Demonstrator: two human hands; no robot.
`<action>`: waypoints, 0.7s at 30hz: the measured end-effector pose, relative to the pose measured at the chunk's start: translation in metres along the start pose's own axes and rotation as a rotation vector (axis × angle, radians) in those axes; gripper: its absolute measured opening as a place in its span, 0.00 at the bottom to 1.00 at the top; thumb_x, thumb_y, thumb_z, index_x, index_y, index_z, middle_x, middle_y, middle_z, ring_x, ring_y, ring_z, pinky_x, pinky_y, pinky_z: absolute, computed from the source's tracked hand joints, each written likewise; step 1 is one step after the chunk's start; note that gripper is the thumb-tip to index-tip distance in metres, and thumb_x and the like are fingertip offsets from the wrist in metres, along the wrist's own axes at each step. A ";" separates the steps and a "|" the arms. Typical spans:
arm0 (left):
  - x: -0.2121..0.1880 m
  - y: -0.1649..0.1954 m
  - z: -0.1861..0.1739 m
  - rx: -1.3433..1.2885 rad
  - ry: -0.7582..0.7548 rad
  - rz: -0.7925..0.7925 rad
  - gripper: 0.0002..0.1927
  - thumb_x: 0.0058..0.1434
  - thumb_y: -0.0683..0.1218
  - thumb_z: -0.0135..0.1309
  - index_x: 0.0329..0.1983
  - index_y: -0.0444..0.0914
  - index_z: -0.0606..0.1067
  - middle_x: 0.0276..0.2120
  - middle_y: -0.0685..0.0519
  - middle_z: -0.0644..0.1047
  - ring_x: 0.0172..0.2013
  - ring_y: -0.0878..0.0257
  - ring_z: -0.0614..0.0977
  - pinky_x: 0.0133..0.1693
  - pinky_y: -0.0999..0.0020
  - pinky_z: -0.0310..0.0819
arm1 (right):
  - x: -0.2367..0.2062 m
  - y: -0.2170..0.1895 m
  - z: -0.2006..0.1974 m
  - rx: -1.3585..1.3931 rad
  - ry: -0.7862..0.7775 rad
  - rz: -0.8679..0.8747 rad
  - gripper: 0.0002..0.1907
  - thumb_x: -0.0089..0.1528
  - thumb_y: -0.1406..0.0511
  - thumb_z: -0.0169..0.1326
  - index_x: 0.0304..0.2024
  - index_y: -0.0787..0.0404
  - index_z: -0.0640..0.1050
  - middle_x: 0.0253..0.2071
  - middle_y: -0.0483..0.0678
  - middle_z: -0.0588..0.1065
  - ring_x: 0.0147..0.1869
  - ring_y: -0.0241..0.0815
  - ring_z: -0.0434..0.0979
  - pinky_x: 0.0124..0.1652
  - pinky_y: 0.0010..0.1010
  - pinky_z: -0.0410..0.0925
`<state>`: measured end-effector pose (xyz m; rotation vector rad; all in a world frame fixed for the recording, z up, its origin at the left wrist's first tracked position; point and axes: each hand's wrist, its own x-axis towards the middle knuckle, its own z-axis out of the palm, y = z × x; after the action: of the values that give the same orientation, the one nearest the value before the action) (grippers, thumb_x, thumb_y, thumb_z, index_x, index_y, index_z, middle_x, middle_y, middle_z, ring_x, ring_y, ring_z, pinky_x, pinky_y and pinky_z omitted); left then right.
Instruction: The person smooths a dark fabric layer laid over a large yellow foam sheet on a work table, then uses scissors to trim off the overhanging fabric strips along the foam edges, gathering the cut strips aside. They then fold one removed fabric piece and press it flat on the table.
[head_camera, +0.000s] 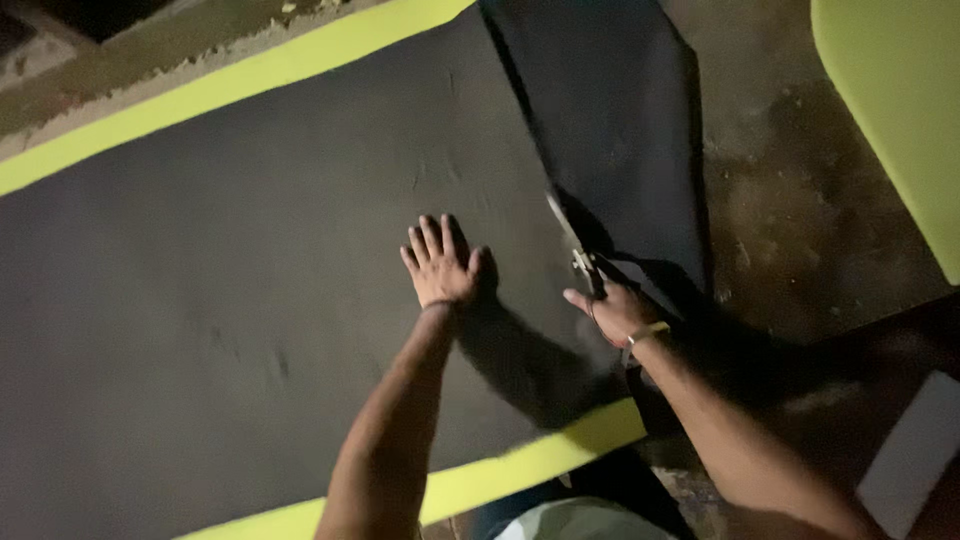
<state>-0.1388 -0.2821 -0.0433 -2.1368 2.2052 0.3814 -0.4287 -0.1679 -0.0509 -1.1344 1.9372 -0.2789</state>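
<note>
Scissors clamped in right hand, handles hidden; left hand flat, fingers spread, on dark sheet.

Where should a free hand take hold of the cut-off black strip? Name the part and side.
Grip the black strip at its loose right edge, coming from the floor side. That edge lies free, away from the scissors in the right hand.

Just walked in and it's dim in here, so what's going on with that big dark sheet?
A person is cutting a large black sheet with yellow-green edges, spread on the floor. The left hand lies flat on the sheet with fingers spread. The right hand holds scissors, blades pointing away along a cut line. The strip to the right of the cut is lifting away from the main piece.
</note>
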 end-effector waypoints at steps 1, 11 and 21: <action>-0.002 0.003 0.002 -0.021 0.011 0.006 0.45 0.67 0.72 0.35 0.80 0.46 0.44 0.78 0.42 0.41 0.76 0.43 0.40 0.72 0.41 0.29 | 0.009 -0.011 -0.003 0.050 -0.031 0.051 0.23 0.56 0.42 0.62 0.28 0.52 0.79 0.23 0.41 0.76 0.29 0.39 0.74 0.33 0.36 0.66; -0.002 0.011 -0.011 -0.024 -0.023 -0.014 0.45 0.66 0.72 0.35 0.78 0.44 0.45 0.77 0.42 0.42 0.75 0.43 0.41 0.70 0.40 0.30 | 0.038 -0.049 -0.014 -0.056 0.066 0.000 0.30 0.59 0.39 0.60 0.25 0.57 0.75 0.24 0.47 0.72 0.30 0.45 0.72 0.35 0.41 0.65; 0.004 0.013 -0.019 -0.033 0.034 -0.017 0.45 0.64 0.71 0.39 0.79 0.46 0.48 0.77 0.42 0.45 0.75 0.44 0.43 0.70 0.42 0.32 | 0.095 -0.081 -0.024 -0.089 0.019 0.028 0.36 0.58 0.38 0.62 0.26 0.64 0.74 0.22 0.51 0.70 0.28 0.48 0.69 0.30 0.45 0.66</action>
<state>-0.1494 -0.2896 -0.0236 -2.1932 2.2123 0.3863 -0.4189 -0.2945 -0.0441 -1.1652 1.9978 -0.1909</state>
